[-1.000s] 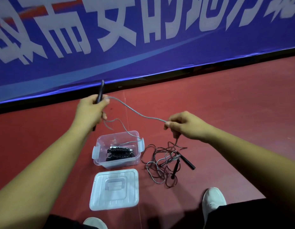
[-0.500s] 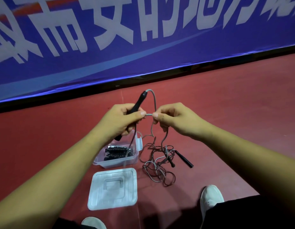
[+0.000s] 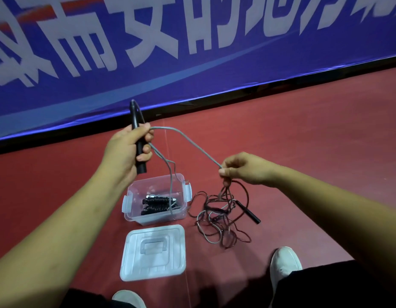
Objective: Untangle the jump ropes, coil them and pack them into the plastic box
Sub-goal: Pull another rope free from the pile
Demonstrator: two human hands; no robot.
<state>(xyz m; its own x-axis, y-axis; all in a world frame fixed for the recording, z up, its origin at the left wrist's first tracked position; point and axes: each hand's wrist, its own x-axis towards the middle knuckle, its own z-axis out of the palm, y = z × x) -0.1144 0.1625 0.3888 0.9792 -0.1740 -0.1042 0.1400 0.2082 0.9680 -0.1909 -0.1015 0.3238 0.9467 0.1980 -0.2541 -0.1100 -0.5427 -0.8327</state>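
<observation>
The left arm (image 3: 66,218) reaches forward, the left hand (image 3: 126,150) raised with fingers and thumb wrapped round an upright black handle (image 3: 134,117). The right arm (image 3: 325,203) reaches inward; the right hand (image 3: 243,170), lower and well apart, pinches a grey cord (image 3: 192,142).

The grey jump rope (image 3: 199,148), black handle (image 3: 134,117) upright, is dangling into the open clear plastic box (image 3: 154,218); tangled ropes (image 3: 221,218) are lying beside it.

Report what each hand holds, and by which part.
The left hand grips the rope's black handle around its middle. The right hand pinches the grey rope partway along its length.
</observation>
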